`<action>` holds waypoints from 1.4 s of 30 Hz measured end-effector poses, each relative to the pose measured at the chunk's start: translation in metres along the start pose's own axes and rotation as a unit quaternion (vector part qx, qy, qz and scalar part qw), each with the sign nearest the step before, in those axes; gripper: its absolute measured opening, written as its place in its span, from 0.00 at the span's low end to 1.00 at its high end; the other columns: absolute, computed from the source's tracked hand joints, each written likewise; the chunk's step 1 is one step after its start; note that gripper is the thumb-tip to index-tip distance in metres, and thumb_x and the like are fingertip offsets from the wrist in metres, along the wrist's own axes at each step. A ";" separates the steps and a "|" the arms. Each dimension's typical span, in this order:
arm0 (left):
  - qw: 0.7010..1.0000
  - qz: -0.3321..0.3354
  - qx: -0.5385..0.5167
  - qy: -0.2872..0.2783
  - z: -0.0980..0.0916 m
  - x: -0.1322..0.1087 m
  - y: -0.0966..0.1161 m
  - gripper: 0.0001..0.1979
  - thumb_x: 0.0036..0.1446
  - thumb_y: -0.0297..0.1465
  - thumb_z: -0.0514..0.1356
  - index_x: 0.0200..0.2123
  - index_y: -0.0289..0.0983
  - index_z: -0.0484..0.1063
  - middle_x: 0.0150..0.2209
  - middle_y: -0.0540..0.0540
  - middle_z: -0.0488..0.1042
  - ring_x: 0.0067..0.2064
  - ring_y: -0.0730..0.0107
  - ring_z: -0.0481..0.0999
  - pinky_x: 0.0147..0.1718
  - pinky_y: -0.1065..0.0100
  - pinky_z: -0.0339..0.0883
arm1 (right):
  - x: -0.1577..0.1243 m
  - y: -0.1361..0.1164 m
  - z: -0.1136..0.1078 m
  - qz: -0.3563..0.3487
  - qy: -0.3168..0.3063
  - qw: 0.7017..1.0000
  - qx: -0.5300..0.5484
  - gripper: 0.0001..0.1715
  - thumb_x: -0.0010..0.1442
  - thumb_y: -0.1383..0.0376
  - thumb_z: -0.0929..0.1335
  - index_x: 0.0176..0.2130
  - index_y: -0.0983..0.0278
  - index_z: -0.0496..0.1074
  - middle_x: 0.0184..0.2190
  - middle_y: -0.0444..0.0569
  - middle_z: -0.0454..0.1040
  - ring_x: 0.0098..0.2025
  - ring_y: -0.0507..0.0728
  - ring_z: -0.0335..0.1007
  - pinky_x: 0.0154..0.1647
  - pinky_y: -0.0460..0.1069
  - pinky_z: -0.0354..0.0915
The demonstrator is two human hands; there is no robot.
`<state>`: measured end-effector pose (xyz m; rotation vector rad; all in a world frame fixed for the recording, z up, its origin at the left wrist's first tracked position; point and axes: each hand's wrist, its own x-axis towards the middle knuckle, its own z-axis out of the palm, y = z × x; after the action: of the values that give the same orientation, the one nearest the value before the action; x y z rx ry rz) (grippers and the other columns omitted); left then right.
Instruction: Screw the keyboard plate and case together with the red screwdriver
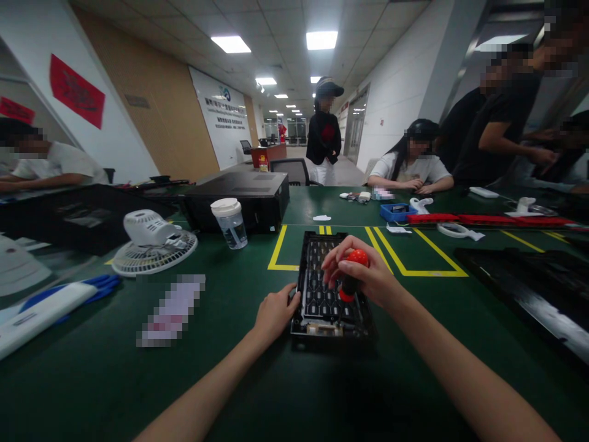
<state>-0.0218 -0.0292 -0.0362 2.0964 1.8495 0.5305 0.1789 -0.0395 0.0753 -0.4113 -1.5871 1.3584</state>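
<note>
A long black plastic casing (316, 293) lies on the green table before me, its inside filled with a grid of cells. At its near end a strip of small parts shows, too blurred to name. My left hand (275, 314) grips the casing's left edge, with the thumb along the rim and some fingers hidden. Over the casing's right side, my right hand (380, 279) is closed around a screwdriver (355, 260) with a red and black handle. The handle stands nearly upright, and its tip is hidden, so I cannot tell whether it touches the casing.
Left of me are a white fan (154, 248), a lidded clear cup (230, 224), a large black box (239, 193) and a blurred flat item (172, 310). A black panel (529, 301) lies right, a blue tray (396, 212) farther back. Several people are around the table.
</note>
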 end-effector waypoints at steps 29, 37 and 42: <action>1.000 0.008 -0.007 0.000 0.002 0.001 0.000 0.21 0.59 0.41 0.45 0.52 0.42 0.64 0.35 0.47 0.77 0.34 0.69 0.75 0.33 0.71 0.63 | -0.003 -0.001 -0.010 0.044 0.003 0.992 0.119 0.16 0.57 0.59 0.55 0.32 0.65 0.65 0.24 0.47 0.65 0.23 0.53 0.63 0.26 0.49 0.59; 1.000 -0.004 0.000 -0.007 0.000 0.001 0.003 0.20 0.59 0.40 0.46 0.52 0.42 0.65 0.35 0.46 0.77 0.35 0.68 0.75 0.34 0.71 0.64 | -0.004 -0.001 -0.011 0.049 0.010 0.993 0.106 0.16 0.56 0.57 0.57 0.32 0.66 0.65 0.25 0.47 0.66 0.24 0.53 0.64 0.27 0.50 0.60; 1.000 0.001 0.000 -0.001 0.001 0.001 0.001 0.21 0.59 0.41 0.45 0.52 0.42 0.64 0.34 0.47 0.77 0.34 0.68 0.75 0.33 0.71 0.64 | -0.005 -0.003 -0.011 0.043 0.003 0.993 0.107 0.15 0.57 0.59 0.57 0.32 0.66 0.65 0.26 0.48 0.67 0.24 0.53 0.64 0.27 0.50 0.60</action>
<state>-0.0208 -0.0282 -0.0367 2.0981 1.8459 0.5288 0.1913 -0.0373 0.0745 -0.3554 -1.4142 1.5751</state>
